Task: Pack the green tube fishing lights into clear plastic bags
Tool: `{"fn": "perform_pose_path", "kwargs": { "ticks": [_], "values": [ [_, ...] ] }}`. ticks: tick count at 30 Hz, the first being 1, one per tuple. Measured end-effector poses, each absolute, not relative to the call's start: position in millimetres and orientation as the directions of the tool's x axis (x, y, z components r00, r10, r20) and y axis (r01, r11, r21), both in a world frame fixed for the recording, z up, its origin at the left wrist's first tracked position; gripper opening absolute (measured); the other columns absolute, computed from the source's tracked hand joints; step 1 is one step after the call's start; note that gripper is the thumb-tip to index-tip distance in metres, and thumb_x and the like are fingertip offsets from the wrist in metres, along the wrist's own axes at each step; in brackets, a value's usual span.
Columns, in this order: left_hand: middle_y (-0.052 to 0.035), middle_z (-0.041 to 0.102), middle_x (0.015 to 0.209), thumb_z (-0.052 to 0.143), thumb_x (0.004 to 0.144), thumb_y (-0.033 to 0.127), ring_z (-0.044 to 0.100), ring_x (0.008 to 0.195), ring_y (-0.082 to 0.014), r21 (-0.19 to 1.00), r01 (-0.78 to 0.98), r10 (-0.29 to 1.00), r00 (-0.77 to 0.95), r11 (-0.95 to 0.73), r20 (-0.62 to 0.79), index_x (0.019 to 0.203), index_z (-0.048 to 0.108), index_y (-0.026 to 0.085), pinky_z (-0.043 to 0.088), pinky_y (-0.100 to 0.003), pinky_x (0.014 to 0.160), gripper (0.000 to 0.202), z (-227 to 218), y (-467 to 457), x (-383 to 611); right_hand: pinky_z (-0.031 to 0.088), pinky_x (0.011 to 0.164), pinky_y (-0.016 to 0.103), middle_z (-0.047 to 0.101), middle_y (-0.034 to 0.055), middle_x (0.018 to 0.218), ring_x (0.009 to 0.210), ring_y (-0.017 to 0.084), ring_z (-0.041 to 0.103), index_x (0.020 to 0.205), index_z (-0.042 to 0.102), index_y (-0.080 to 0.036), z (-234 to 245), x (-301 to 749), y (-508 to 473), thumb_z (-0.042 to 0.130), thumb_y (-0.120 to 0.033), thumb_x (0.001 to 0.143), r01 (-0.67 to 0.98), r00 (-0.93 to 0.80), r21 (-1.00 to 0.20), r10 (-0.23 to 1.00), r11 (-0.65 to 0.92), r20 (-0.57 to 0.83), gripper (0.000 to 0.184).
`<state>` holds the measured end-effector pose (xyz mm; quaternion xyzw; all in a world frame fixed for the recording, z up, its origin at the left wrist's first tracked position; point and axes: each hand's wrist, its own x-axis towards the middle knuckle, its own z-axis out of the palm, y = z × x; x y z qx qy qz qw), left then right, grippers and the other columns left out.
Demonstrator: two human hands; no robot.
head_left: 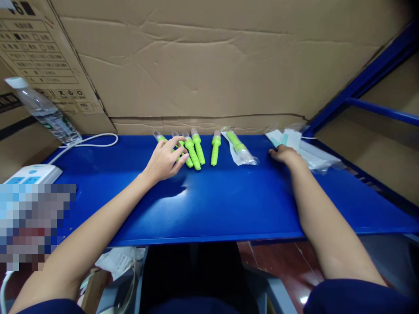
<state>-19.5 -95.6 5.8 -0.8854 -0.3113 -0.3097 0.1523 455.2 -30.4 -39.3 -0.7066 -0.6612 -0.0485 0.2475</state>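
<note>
My left hand (168, 159) is over a loose group of lime-green pen-shaped devices with clear caps (192, 150), its fingers bent and apart, partly covering some of them. Nothing shows gripped in it. Another lime-green device (215, 149) lies by itself to the right. Beside that is a clear plastic packet (240, 148) with a green device inside. At the right, my right hand (286, 155) reaches to a pile of clear and white plastic packets (314, 152). It touches the pile's near left side; its fingers are blurred and mostly hidden, so their grip is unclear.
A blue table (229, 200) runs up against a cardboard wall (203, 65). On the left stand a water bottle (49, 113) and a white power strip (39, 174) with its cable. A blue metal frame (360, 74) rises at the right.
</note>
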Motion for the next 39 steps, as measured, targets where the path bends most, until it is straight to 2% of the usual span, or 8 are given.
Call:
{"fn": "perform_pose_path", "kwargs": {
  "ticks": [4,12,17,21,28,33,36,39],
  "values": [
    [-0.0202,0.064,0.131,0.036,0.104,0.036,0.064,0.109,-0.0273,-0.095,0.651,0.456,0.621,-0.753,0.638,0.1,0.07,0.013,0.043,-0.042,0.086,0.041,5,-95,-19,0.041,0.064,0.041,0.029,-0.0051,0.05,0.059,0.02,0.047,0.052,0.025,-0.028,-43,458,-29,0.073,-0.028,0.064,0.882,0.409,-0.39,0.842,-0.265,0.352,0.05],
    [-0.0191,0.065,0.129,0.037,0.104,0.035,0.065,0.107,-0.0261,-0.134,0.645,0.431,0.635,-0.752,0.641,0.097,0.07,0.014,0.043,-0.041,0.083,0.04,3,-93,-20,0.04,0.068,0.042,0.023,-0.0067,0.052,0.06,0.019,0.042,0.051,0.027,-0.029,-32,447,-37,0.062,-0.014,0.062,0.826,0.503,-0.479,0.771,-0.297,0.391,0.04],
    [-0.0186,0.065,0.128,0.038,0.104,0.034,0.065,0.107,-0.0264,-0.112,0.641,0.437,0.631,-0.759,0.641,0.094,0.069,0.014,0.043,-0.041,0.082,0.038,2,-93,-21,0.044,0.073,0.043,0.041,-0.0008,0.056,0.061,0.019,0.046,0.067,0.053,-0.024,-11,414,-47,0.057,-0.01,0.062,0.872,0.409,-0.461,0.763,-0.164,0.501,0.016],
    [-0.0186,0.065,0.128,0.039,0.104,0.034,0.064,0.112,-0.0276,-0.097,0.646,0.456,0.63,-0.757,0.628,0.095,0.069,0.014,0.044,-0.042,0.084,0.037,1,-92,-22,0.048,0.087,0.046,0.072,0.0191,0.089,0.084,0.031,0.066,0.104,0.072,-0.015,7,368,-57,0.051,-0.01,0.076,0.913,0.276,-0.406,0.771,-0.025,0.574,0.035],
    [-0.0188,0.065,0.129,0.042,0.103,0.033,0.064,0.116,-0.0286,-0.03,0.669,0.527,0.612,-0.743,0.589,0.097,0.069,0.014,0.045,-0.043,0.091,0.034,0,-92,-22,0.056,0.083,0.04,0.077,0.0127,0.11,0.086,0.025,0.072,0.122,0.072,-0.017,20,298,-88,0.051,-0.028,0.095,0.753,-0.132,-0.448,0.778,0.482,0.614,0.036],
    [-0.0127,0.073,0.117,0.048,0.102,0.039,0.068,0.109,-0.0258,0.324,0.603,0.654,0.472,-0.729,0.591,0.103,0.069,0.017,0.047,-0.04,0.094,0.03,-6,-88,-21,0.056,0.093,0.037,0.074,0.0094,0.121,0.108,0.024,0.07,0.12,0.073,-0.021,17,267,-104,0.059,-0.05,0.095,0.343,-0.192,-0.734,0.808,0.586,0.556,0.04],
    [-0.0121,0.076,0.111,0.057,0.096,0.054,0.072,0.1,-0.0231,0.698,0.345,0.776,0.348,-0.627,0.526,0.115,0.067,0.017,0.052,-0.035,0.089,0.043,-10,-84,-18,0.057,0.092,0.036,0.074,0.0082,0.122,0.109,0.023,0.07,0.124,0.07,-0.023,8,254,-106,0.067,-0.058,0.088,0.104,-0.239,-0.885,0.875,0.454,0.421,0.05],
    [-0.0117,0.077,0.102,0.068,0.083,0.067,0.073,0.091,-0.0224,0.882,0.085,0.871,0.227,-0.463,0.435,0.108,0.069,0.016,0.056,-0.032,0.082,0.057,-12,-81,-15,0.058,0.089,0.034,0.074,0.009,0.119,0.106,0.022,0.07,0.129,0.066,-0.021,0,247,-106,0.071,-0.056,0.086,-0.011,-0.338,-0.955,0.897,0.297,0.283,0.056]
  ]
}}
